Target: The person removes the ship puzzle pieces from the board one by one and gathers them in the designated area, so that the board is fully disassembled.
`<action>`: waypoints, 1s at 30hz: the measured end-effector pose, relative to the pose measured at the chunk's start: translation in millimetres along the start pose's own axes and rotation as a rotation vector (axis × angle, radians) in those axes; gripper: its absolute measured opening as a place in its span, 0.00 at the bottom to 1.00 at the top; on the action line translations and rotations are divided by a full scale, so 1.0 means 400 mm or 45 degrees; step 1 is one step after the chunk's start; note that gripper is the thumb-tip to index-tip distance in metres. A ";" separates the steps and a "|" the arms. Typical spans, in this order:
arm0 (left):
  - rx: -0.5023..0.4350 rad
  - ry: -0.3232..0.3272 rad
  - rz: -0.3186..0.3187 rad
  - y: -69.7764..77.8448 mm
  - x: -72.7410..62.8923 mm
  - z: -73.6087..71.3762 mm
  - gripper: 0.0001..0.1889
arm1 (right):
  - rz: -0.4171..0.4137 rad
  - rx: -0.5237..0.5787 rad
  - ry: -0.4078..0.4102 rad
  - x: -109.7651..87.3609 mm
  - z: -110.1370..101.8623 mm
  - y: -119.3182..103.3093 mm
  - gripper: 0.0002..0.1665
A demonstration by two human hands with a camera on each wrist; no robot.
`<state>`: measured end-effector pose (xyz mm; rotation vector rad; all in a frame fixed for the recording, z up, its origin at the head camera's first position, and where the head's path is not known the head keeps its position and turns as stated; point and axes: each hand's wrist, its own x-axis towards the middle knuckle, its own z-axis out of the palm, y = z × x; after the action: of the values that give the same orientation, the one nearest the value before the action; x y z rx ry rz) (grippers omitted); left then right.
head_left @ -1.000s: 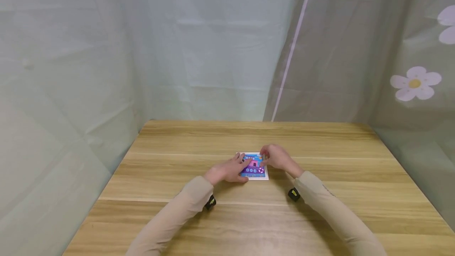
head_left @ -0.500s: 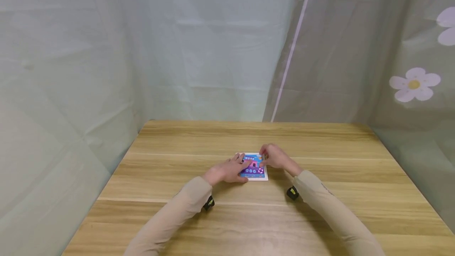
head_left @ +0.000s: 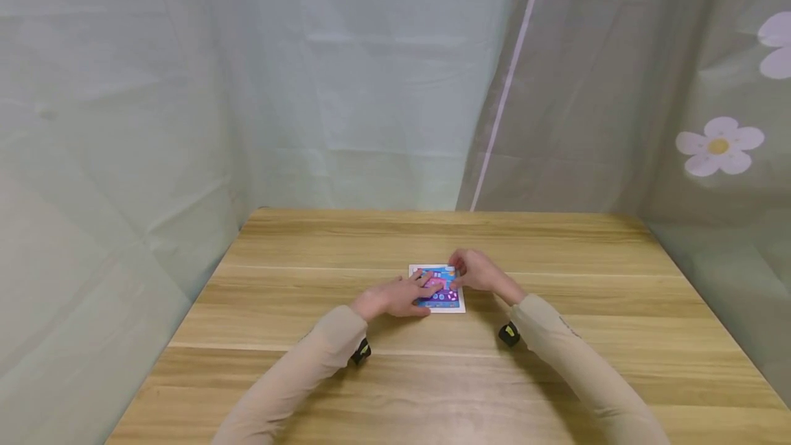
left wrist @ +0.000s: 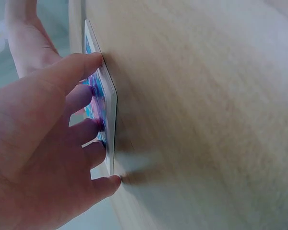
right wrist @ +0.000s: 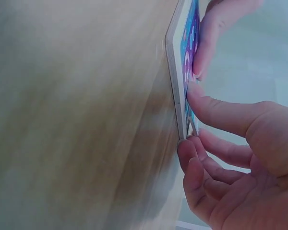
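A small picture puzzle board (head_left: 456,310) with a white border and a blue, purple and pink ship picture lies flat on the table. My left hand (head_left: 400,296) rests on its left part with fingers spread; in the left wrist view the fingertips press the picture and the thumb (left wrist: 89,62) touches the rim. At the upper right corner is my right hand (head_left: 480,272), fingers bent. In the right wrist view a thin puzzle piece (right wrist: 192,126) stands tilted up from the board, pinched between the thumb and fingers, while other fingertips sit at the board's edge.
The wooden table (head_left: 346,239) runs out around the board on all sides. Pale curtains (head_left: 383,88) hang behind and at both sides. Black wrist cameras (head_left: 509,334) sit below each forearm.
My left hand's fingers have shifted, with fingertips now farther onto the picture and covering more of the ship. The right hand stays at the upper right corner, nearly still.
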<state>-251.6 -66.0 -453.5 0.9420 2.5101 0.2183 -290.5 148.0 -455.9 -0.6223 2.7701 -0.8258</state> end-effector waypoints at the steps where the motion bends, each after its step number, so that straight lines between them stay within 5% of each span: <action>1: 0.001 -0.002 0.000 0.002 0.000 0.000 0.33 | -0.009 -0.008 0.000 0.000 0.000 0.002 0.20; 16: 0.022 -0.006 -0.055 0.028 -0.001 -0.004 0.34 | -0.047 0.092 0.082 -0.001 0.006 0.020 0.04; 26: -0.003 0.006 0.044 -0.008 0.002 0.018 0.34 | 0.046 0.470 0.091 -0.002 -0.010 0.038 0.07; 30: 0.050 -0.031 0.038 -0.007 0.000 0.021 0.35 | 0.120 0.512 0.114 -0.005 -0.015 0.044 0.08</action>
<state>-249.6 -68.3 -461.8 0.9919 2.4882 0.1667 -296.6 165.0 -460.6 -0.3849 2.5682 -1.3658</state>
